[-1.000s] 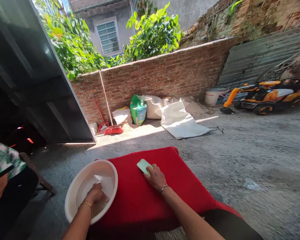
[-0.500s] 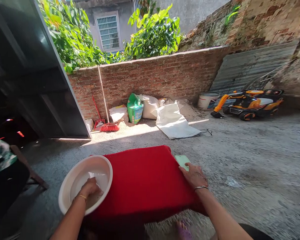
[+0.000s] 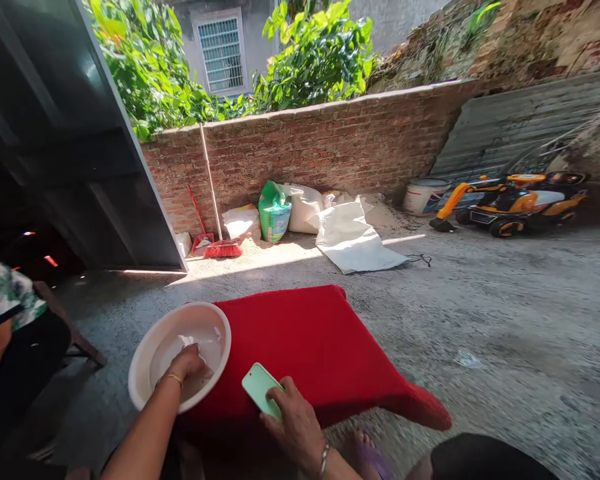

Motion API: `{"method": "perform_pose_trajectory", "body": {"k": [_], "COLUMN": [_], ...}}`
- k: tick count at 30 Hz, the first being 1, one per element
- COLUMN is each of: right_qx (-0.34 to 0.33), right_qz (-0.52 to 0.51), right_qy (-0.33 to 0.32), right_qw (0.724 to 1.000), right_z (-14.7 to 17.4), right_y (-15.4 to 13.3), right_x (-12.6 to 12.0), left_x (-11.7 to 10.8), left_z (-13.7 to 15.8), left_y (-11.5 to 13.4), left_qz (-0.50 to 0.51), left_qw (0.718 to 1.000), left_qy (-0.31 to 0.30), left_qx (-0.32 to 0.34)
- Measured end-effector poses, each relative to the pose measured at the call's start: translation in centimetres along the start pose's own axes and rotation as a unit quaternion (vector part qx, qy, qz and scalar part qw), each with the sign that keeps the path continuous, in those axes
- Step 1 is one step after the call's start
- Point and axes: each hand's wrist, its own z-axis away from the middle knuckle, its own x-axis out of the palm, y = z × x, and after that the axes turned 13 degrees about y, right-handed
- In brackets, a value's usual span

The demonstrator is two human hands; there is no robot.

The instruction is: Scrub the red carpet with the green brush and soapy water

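My right hand (image 3: 297, 423) grips a mint-green smartphone (image 3: 260, 388), fingers on one edge and thumb beneath, over the near side of the red cloth-covered table (image 3: 300, 340). At the table's left end stands a pale, wide basin (image 3: 136, 373) with clear water in it. Down inside the basin is my left hand (image 3: 191, 363), fingers pointing downward. The fingertips are hidden by the hand and the water, so whether they hold anything does not show.
A seated person (image 3: 10, 313) in a patterned top is at the left. Beyond the table lie a white sack (image 3: 355, 233), a green bag (image 3: 274, 212) and a red broom (image 3: 223, 249) by the brick wall (image 3: 330, 150). A toy excavator (image 3: 515, 203) stands at right.
My right hand has brought the phone from beyond the table's right edge leftward and nearer, close to the basin. My left hand stays in the basin. The view has shifted slightly.
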Motion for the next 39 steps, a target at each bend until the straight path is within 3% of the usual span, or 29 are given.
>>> {"method": "perform_pose_trajectory", "body": {"k": [3,5,12,14,18,22,25,28,34,36,39], "right_qx": [-0.008,-0.006,0.069,0.084,0.053,-0.002,-0.006,0.014,0.112,0.134,0.115], "right_qz": [0.005,0.016,0.073,0.074,0.034,-0.006,-0.004,0.007,0.046,0.045,0.025], "right_qy": [-0.029,-0.025,0.094,0.120,0.122,0.063,0.032,0.047,0.137,0.151,0.150], "right_qw": [1.000,1.000,0.991,0.986,0.991,0.998,0.999,0.999,0.983,0.978,0.982], "right_z": [0.6,0.5,0.3,0.5,1.1,1.5,1.8,2.1,2.5,2.6,2.9], "right_y": [-2.1,-1.6,7.8,9.1,6.4,0.9,-0.3,2.2,11.0,12.0,10.2], "right_x": [1.4,1.0,-5.5,-6.4,-5.1,-1.6,-0.4,-1.6,-7.2,-8.2,-7.4], "left_x": [-0.4,-0.6,-0.8,-0.8,-0.8,-0.9,-1.0,-0.9,-0.4,-0.4,-0.6], "left_z": [0.3,0.4,0.6,0.6,0.8,0.9,0.8,0.6,0.4,0.6,0.8], "left_y": [0.0,0.1,0.6,0.7,0.7,0.7,0.5,0.3,0.3,0.3,0.3], "left_qz": [-0.005,-0.009,-0.006,-0.002,-0.007,-0.018,-0.020,-0.012,0.007,0.012,0.015], "left_qw": [1.000,1.000,1.000,1.000,1.000,1.000,1.000,1.000,1.000,1.000,1.000], "left_qy": [-0.019,-0.021,-0.017,-0.016,-0.010,-0.011,-0.008,-0.008,0.002,0.005,0.013], "left_qx": [-0.001,0.001,0.004,0.006,0.010,0.012,0.012,0.013,0.015,0.017,0.019]}}
